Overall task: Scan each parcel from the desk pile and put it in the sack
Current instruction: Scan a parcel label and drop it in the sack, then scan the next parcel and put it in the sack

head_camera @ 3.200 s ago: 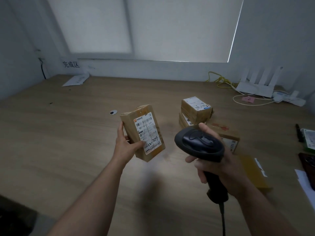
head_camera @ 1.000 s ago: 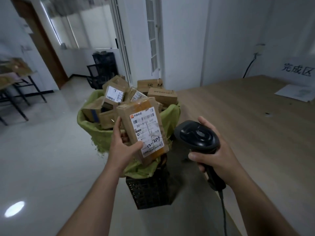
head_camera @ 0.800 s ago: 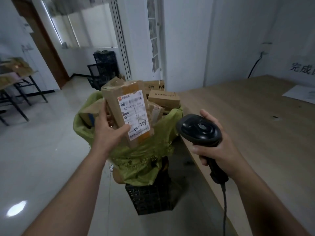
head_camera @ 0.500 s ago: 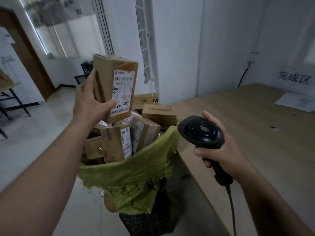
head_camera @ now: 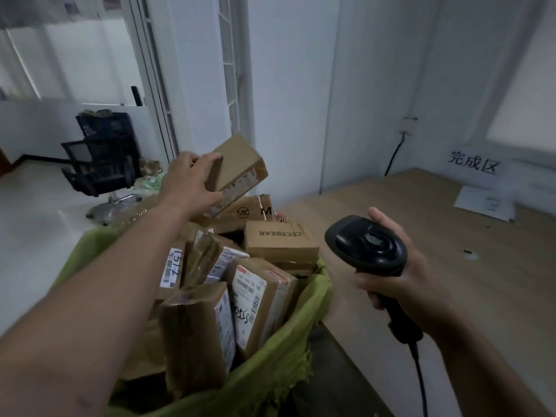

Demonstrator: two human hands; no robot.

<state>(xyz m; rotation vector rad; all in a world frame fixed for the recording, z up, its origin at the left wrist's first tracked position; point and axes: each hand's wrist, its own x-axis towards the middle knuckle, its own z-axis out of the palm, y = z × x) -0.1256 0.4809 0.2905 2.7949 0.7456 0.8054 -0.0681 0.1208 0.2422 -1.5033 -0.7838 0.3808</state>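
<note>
White-walled office, wood bench [head_camera: 451,266] on the right, with a printed sign [head_camera: 472,167] on the wall and a paper sheet [head_camera: 484,203] at the bench's far end.

Parcel [head_camera: 237,167]: brown carton, tilted, label on the lower side. It's in the air over the far part of the sack [head_camera: 270,377], just above the boxes heaped there.

Left hand [head_camera: 189,185] grip: fingers over the top face, thumb under the lower edge, clamped on the parcel. The arm is stretched across the sack.

Sack: green, mouth open, right beside the bench's near end, heaped past the rim with cartons. A box marked CECEBEAR [head_camera: 279,239] lies flat on top at the bench side.

Right hand [head_camera: 400,284] grip: wrapped round the handle of the black scanner [head_camera: 368,245]. It's over the bench edge, well apart from the parcel, cable hanging down.

Dark office chair [head_camera: 99,164] on the floor beyond the sack.

My read is that this is the deposit step. The parcel is over the sack and the scanner is idle, so this one is likely already scanned.

Next move: lower it onto a flat spot in the heap, then let go. The sack is overfull, so a tilted drop could slide off the far side. Then go back to the bench pile, which is not in view here.
</note>
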